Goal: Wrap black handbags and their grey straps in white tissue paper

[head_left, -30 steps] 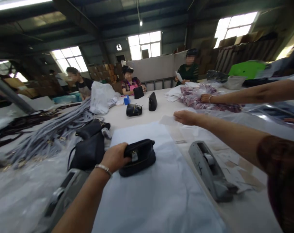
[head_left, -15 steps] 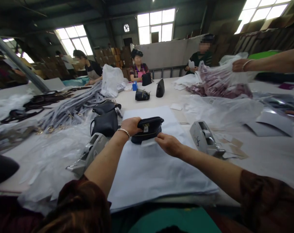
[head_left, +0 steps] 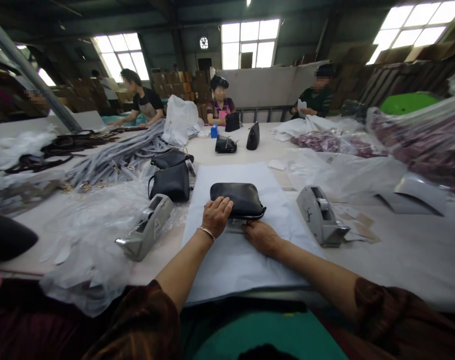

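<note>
1. My left hand (head_left: 216,216) lies palm down on the near left end of a black pouch (head_left: 238,199), fingers spread flat over it and not curled round it.
2. My right hand (head_left: 260,235) rests on the white paper sheet (head_left: 235,260) just at the pouch's near edge. Its fingertips are tucked under that edge, so I cannot tell whether they pinch anything.
3. The pouch lies flat on the sheet, in the sheet's far half, between two grey tape dispensers: one to the left (head_left: 146,234), one to the right (head_left: 320,216).
4. A black handbag (head_left: 170,182) stands just left of the sheet, with a second dark bag behind it partly hidden.
5. Clear plastic bags (head_left: 88,235) cover the table's left side; what lies beneath them is hard to make out.
6. A bundle of grey straps (head_left: 114,157) runs away towards the far left.
7. At the right edge a plastic-wrapped maroon mass (head_left: 426,140) is cut off by the frame and blurred.
8. Three people sit at the table's far end; their hands are too small to read.
</note>
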Demonstrator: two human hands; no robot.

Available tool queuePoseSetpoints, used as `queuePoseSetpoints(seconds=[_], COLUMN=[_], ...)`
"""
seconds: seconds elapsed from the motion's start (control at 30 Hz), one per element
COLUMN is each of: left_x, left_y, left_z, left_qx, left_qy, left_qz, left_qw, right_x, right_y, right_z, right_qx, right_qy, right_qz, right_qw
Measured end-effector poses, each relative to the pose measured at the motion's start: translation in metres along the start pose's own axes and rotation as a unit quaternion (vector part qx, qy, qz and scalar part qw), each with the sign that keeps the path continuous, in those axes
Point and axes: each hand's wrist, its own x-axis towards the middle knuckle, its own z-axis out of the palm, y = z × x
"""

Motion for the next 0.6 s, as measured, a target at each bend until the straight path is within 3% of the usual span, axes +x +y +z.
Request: queuePoseSetpoints(seconds=[0.13,0.3,0.47,0.6], left_x=[0.0,0.011,0.017,0.013], left_y=[0.005,0.005,0.006,0.006], left_z=[0.003,-0.002,-0.006,-0.004], left_qx=[-0.011,-0.01,-0.002,-0.002], left_qy=[0.012,0.016,0.021,0.022], left_qz=[-0.014,-0.02,-0.022,-0.023], left_qw=[1.0,1.0,1.0,1.0], right_x=[-0.015,0.003,0.049,0.062], right_y=[0.003,0.002,0.001,0.002], right_z=[-0.024,-0.047,-0.046,-0.04], right_qx=[-0.016,-0.052,-0.083,-0.082], right_qy=[0.045,0.156,0.119,0.109], right_qz=[0.041,-0.011,0.016,0.029], right_qw=[0.998,0.986,0.989,0.99])
